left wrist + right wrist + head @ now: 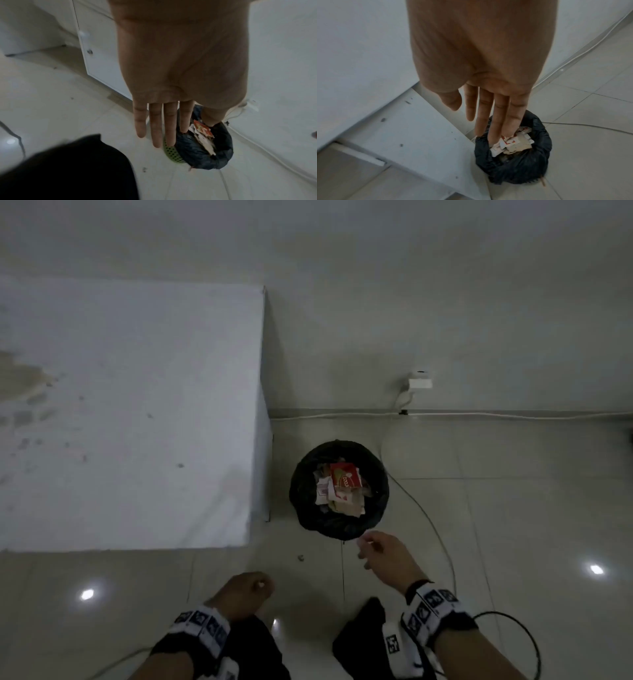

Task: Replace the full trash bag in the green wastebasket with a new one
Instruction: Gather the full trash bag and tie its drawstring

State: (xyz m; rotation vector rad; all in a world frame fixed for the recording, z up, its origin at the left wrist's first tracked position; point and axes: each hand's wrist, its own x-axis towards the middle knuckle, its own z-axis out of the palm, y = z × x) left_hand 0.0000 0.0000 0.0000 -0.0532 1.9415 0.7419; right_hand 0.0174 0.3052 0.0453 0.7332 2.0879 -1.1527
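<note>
The green wastebasket (171,154) stands on the tiled floor by the corner of a white cabinet. A black trash bag (308,491) lines it and is folded over the rim, hiding most of the green wall. Paper scraps and a red packet (346,477) fill the bag. My right hand (368,546) hovers just in front of the near rim, fingers straight and holding nothing (471,115). My left hand (253,583) hangs lower and to the left, away from the basket, with its fingers (156,121) extended and nothing in them. No new bag is in view.
A white cabinet (130,412) stands close to the basket's left side. A thin cable (428,518) curves over the floor on the basket's right, running from a wall socket (420,383). A small scrap (300,558) lies on the tiles. My dark trouser legs (359,635) are below.
</note>
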